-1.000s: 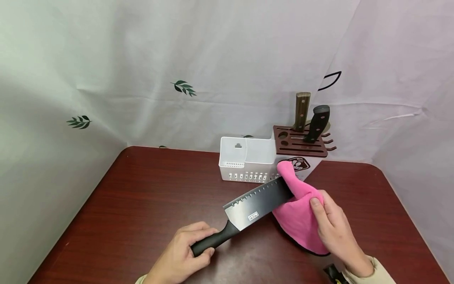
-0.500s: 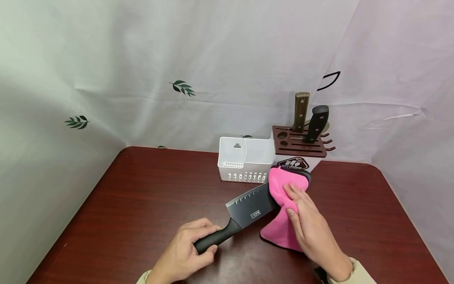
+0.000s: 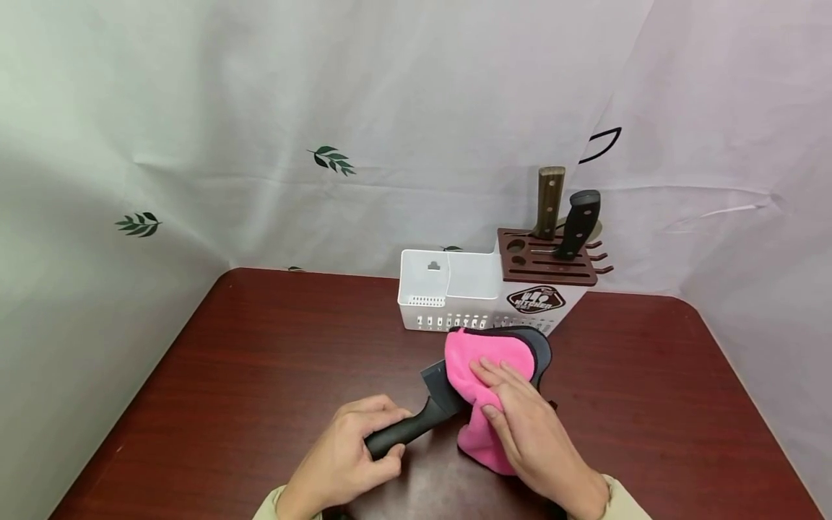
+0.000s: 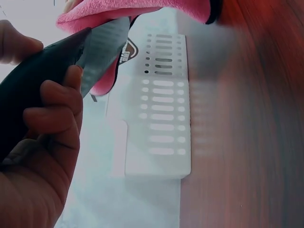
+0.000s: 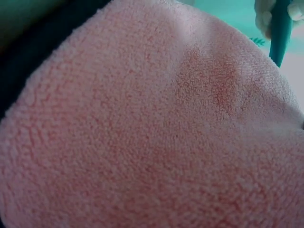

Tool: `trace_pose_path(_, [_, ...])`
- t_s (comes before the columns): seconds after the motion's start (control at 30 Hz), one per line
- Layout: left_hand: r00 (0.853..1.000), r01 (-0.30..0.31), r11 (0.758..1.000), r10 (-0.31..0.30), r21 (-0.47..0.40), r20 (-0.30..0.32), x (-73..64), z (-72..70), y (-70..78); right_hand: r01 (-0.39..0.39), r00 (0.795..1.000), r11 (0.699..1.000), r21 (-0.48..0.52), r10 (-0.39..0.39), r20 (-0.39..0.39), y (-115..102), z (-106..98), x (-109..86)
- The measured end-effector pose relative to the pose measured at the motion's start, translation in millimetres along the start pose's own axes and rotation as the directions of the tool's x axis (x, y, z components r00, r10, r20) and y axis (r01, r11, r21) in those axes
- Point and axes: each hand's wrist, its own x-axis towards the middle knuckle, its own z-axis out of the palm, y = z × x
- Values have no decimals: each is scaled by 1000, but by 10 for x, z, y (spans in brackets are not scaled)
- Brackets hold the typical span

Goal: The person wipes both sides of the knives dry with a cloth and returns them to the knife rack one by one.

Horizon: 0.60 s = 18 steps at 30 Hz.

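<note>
My left hand (image 3: pixel 351 449) grips the black handle of a kitchen knife (image 3: pixel 404 430), curled fingers and handle showing large in the left wrist view. The wide dark blade points right and away, most of it hidden under a pink cloth (image 3: pixel 489 355) with a black edge and a grey reverse side. With my right hand (image 3: pixel 536 437) I hold that cloth against the blade, fingers laid over it and thumb at its near side. Pink pile of the cloth (image 5: pixel 142 118) fills most of the right wrist view, hiding the fingers there.
Behind the hands stands a white knife holder (image 3: pixel 448 310) with open bins and a brown slotted top (image 3: pixel 549 271). A wooden-handled tool (image 3: pixel 550 202) and a black-handled one (image 3: pixel 580 225) stand in its slots. The reddish-brown table (image 3: pixel 260 375) meets pale curtains at the back.
My right hand and the cloth have moved left along the blade toward the handle, covering more of the blade. The left hand and knife handle have shifted slightly right.
</note>
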Motion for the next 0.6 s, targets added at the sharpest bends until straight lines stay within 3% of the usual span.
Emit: trace_pose_path(0.6, [999, -38, 998, 37, 47, 16, 98, 77, 20, 69, 997, 985, 158, -72, 18, -213, 111, 80])
